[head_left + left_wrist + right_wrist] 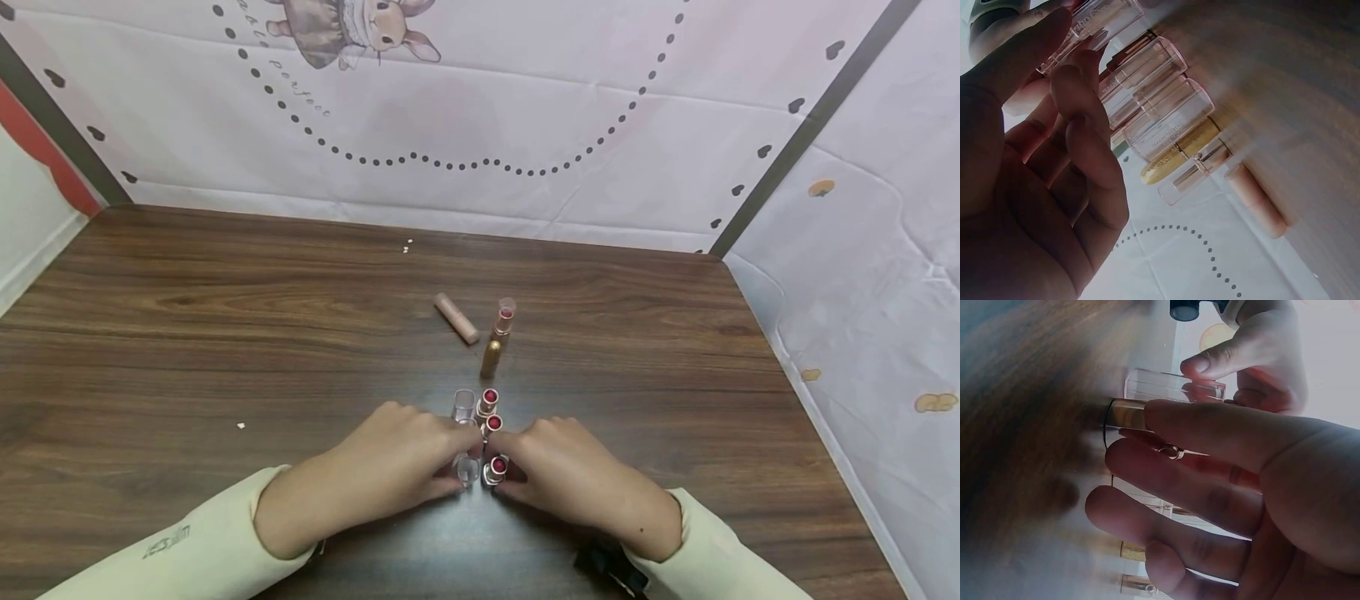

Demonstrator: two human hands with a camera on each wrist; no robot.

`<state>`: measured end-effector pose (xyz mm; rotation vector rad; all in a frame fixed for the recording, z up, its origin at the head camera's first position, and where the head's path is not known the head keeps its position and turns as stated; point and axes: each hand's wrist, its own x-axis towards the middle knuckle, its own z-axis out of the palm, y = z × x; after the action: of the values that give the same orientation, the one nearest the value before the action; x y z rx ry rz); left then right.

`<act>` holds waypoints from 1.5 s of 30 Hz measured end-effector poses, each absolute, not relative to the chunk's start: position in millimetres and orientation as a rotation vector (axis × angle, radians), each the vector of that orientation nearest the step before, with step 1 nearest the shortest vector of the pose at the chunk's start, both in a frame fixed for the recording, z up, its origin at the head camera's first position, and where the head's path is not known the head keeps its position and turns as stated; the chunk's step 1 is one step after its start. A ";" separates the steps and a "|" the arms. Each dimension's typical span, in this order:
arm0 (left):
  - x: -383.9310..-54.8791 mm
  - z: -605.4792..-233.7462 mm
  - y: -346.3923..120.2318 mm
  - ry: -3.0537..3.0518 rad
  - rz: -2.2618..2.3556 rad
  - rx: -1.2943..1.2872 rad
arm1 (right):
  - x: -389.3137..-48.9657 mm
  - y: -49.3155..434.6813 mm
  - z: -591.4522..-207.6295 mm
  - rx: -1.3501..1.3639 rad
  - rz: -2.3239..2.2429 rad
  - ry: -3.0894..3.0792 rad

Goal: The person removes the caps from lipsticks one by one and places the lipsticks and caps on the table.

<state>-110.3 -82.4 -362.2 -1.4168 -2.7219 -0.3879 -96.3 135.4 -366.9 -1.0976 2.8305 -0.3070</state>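
Observation:
My left hand (393,454) pinches a clear lipstick cap (468,472) between thumb and fingers, just above or on the table. Beside it, my right hand (562,467) grips an uncapped red lipstick (497,468) by its base. Both hands sit close together, with the cap to the left of the lipstick. Two more uncapped red lipsticks stand behind in a line, the rear lipstick (489,398) and the middle lipstick (492,424). To their left, a further clear cap (463,403) stands near my left fingers. The right wrist view shows my fingertips (1125,456) around the base.
Farther back stand a gold lipstick tube (491,360) and a lipstick with a clear cap (505,317). A pink tube (456,318) lies on its side left of them. White scraps (241,426) dot the wooden table (187,333). A printed curtain (487,108) hangs behind.

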 end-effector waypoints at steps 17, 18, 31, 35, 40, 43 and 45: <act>-109.2 -358.5 -84.4 -2.741 -0.354 -1.398 | -93.7 136.4 -355.4 -1.091 -0.322 2.806; -109.2 -358.4 -84.6 -2.738 -0.353 -1.398 | -93.6 136.6 -354.1 -1.095 -0.325 2.810; -109.4 -352.7 -88.6 -2.681 -0.347 -1.415 | -93.7 148.6 -328.8 -1.180 -0.529 2.858; -109.3 -350.4 -90.3 -2.683 -0.374 -1.435 | -98.9 154.6 -326.2 -1.201 -0.635 2.908; -108.7 -348.6 -90.6 -2.657 -0.422 -1.470 | -115.6 161.0 -327.4 -0.994 -0.726 2.998; -108.9 -347.5 -89.8 -2.627 -0.455 -1.484 | -129.8 163.6 -329.7 -0.845 -0.735 3.024; -109.2 -347.1 -89.2 -2.602 -0.479 -1.490 | -139.4 164.2 -332.2 -0.767 -0.726 3.024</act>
<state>-109.2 -89.2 -347.1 -1.4897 -2.6021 -0.4787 -139.4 164.2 -332.2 -0.7675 3.0235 -0.7259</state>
